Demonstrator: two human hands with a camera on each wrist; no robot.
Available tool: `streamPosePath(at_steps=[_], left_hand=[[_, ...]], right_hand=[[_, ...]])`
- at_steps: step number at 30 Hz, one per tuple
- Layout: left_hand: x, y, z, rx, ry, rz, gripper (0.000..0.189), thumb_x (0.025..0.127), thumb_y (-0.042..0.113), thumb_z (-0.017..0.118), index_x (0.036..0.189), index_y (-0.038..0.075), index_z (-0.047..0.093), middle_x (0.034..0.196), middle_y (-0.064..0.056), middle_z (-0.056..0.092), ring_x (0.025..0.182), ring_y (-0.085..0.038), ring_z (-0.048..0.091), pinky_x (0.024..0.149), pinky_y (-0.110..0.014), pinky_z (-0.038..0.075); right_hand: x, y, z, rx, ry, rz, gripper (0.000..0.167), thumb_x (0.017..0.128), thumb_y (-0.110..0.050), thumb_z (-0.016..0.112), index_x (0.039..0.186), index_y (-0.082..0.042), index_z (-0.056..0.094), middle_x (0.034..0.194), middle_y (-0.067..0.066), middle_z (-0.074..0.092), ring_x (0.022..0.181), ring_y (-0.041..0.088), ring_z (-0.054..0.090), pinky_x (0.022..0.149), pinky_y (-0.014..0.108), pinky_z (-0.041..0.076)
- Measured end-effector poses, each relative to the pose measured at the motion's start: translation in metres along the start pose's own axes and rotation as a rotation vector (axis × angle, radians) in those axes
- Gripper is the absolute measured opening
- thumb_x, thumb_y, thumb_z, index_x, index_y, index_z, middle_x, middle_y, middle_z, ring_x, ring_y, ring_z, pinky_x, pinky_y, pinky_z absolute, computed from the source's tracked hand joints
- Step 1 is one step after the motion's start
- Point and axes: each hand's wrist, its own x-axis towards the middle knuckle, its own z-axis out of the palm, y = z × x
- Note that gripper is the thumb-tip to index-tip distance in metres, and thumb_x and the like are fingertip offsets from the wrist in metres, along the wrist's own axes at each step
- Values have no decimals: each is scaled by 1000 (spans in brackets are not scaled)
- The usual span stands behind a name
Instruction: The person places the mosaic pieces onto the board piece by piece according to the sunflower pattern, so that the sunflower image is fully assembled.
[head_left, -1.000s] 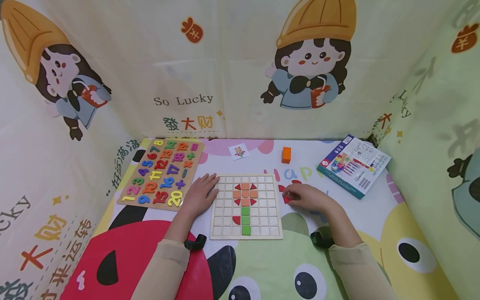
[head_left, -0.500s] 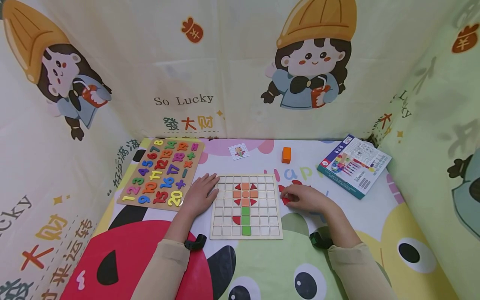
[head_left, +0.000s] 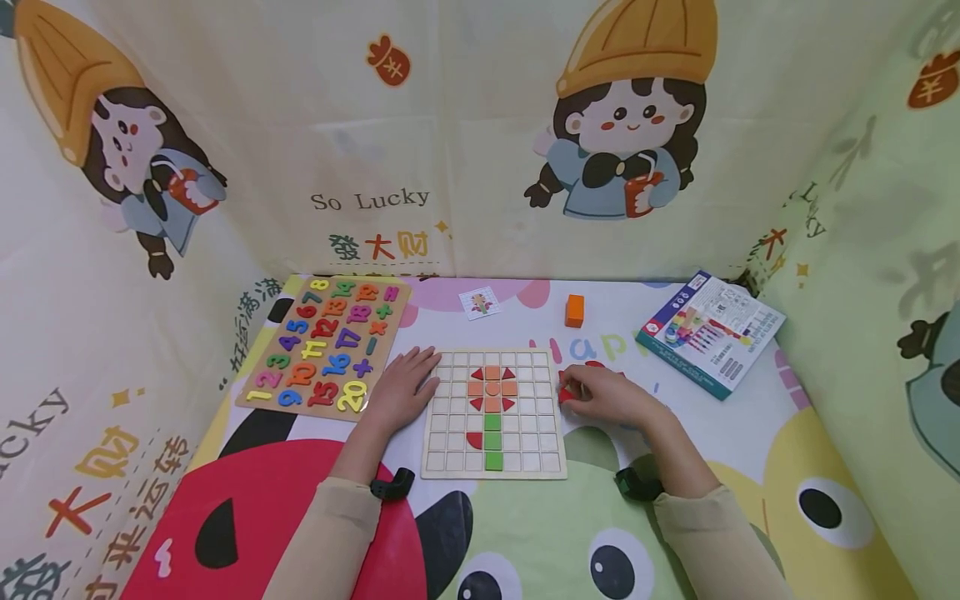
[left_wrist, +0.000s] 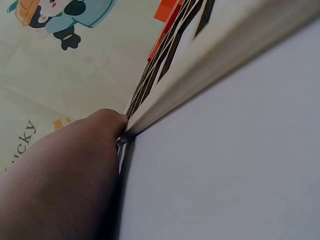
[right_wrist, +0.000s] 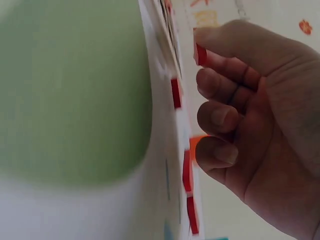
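Note:
A pale square grid board point(head_left: 536, 421) lies before me. On it are orange squares point(head_left: 492, 372) with small red triangles around them, green squares point(head_left: 492, 422) below, and a red rounded piece point(head_left: 475, 440) beside the green ones. My left hand point(head_left: 405, 385) rests at the board's left edge, fingers extended; its thumb point(left_wrist: 65, 170) touches the edge in the left wrist view. Just right of the board, my right hand point(head_left: 611, 393) pinches a red piece point(right_wrist: 200, 54) between thumb and forefinger, its other fingers curled. Several more red pieces point(right_wrist: 187, 170) lie on the table below that hand.
A number puzzle board point(head_left: 397, 304) lies at the left. Behind the grid board are a small picture card point(head_left: 479, 302) and an orange block point(head_left: 574, 311). A boxed set point(head_left: 712, 333) lies at the back right. Printed curtains point(head_left: 480, 125) enclose the table.
My right hand has shifted slightly left toward the grid board, with the red piece at its fingertips. The left hand and the pieces on the board stay as they were.

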Motion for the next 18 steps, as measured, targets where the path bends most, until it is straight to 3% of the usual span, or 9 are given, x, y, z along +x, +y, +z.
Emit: streamPosePath(at_steps=[18], left_hand=[[-1, 1, 0, 10, 4, 0, 57, 102, 50, 44, 154, 27, 37, 162, 4, 33, 154, -23, 19, 127, -47, 14]], right_hand=[[32, -81, 34, -80, -6, -152, 23, 86, -33, 74, 104, -23, 64, 75, -11, 55, 71, 7, 54, 63, 23, 48]])
